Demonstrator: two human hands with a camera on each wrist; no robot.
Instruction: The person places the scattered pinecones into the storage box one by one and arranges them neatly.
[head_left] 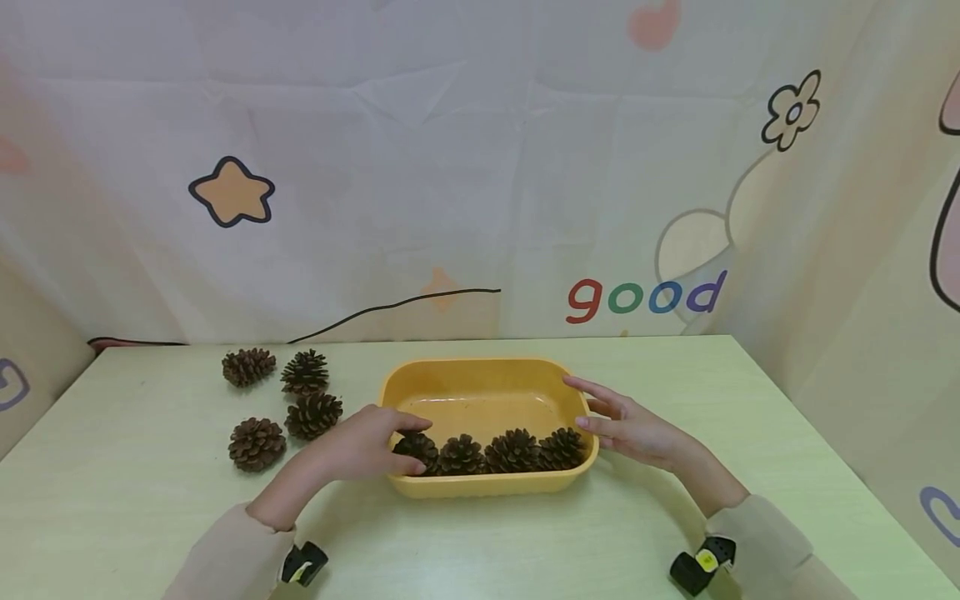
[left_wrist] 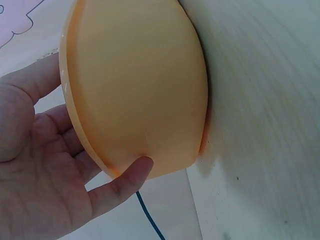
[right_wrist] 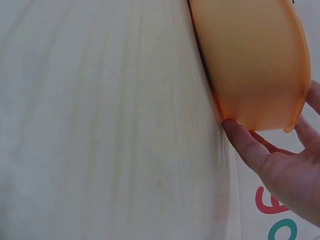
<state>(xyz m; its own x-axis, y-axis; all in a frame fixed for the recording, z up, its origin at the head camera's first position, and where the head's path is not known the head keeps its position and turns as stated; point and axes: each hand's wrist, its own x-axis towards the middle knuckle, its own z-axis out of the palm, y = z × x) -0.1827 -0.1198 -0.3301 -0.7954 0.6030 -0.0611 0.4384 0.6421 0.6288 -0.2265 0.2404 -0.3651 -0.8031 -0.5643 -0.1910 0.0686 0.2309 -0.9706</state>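
two pale sleeves point(head_left: 228, 554), each with a black wrist device point(head_left: 304, 564) beside its cuff, reach in from the near edge of the worktop point(head_left: 480, 542). the left hand point(head_left: 367, 443) is clamped on the left end of a yellow tray point(head_left: 487, 485), its fingers on both sides of the rim; the right hand point(head_left: 637, 429) is clamped on the opposite end, fingers spread between the rim and the outer wall. the tray sits on the worktop, and a row of four pine cones point(head_left: 512, 452) lines its near side, the leftmost partly hidden by the left hand. left of the tray, four loose cones point(head_left: 257, 444) lie on the worktop, two nearer and two farther back. behind hangs a pale cloth point(head_left: 480, 167) printed with an orange star point(head_left: 232, 192), the multicoloured word "good" point(head_left: 622, 297) and a flower point(head_left: 792, 112).
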